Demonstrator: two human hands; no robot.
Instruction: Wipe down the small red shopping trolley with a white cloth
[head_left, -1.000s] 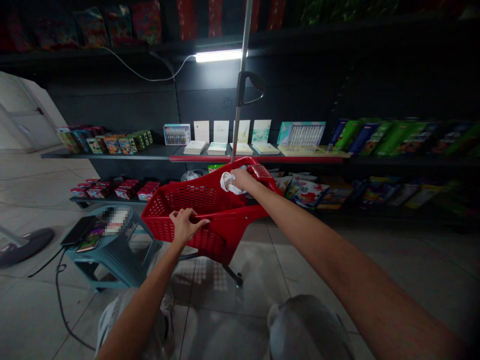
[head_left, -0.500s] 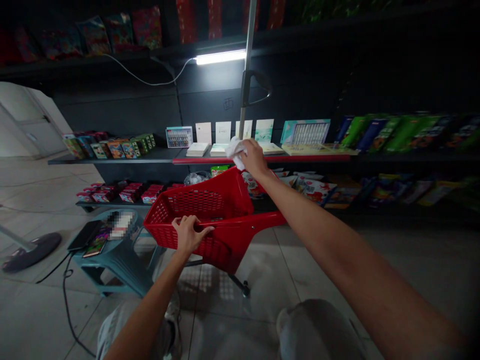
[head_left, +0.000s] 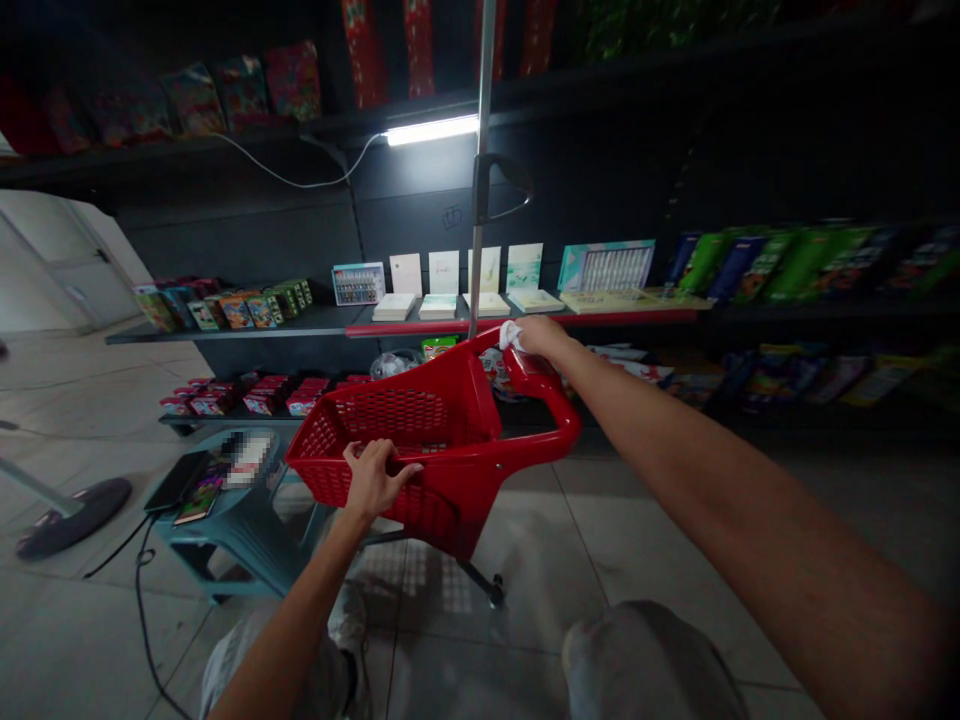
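Observation:
A red plastic shopping cart [head_left: 420, 425] with a mesh basket stands tilted on the tiled floor in front of me. My left hand [head_left: 371, 478] grips the near rim of its basket, fingers curled over the edge. My right hand [head_left: 536, 337] is closed around a white cloth [head_left: 510, 333] and presses it against the top of the cart's red handle [head_left: 544, 385] at the far side. A metal pole [head_left: 480, 160] with a black grip rises from behind the cart.
A teal plastic stool [head_left: 232, 500] with a phone and cards on it stands left of the cart. A fan base [head_left: 67, 515] and a cable lie further left. Dark shelves [head_left: 525, 318] with books and boxed goods run along the back.
My right hand with the cloth rose from the cart's far rim up toward the pole, then came down onto the red handle. My left hand kept its grip on the rim.

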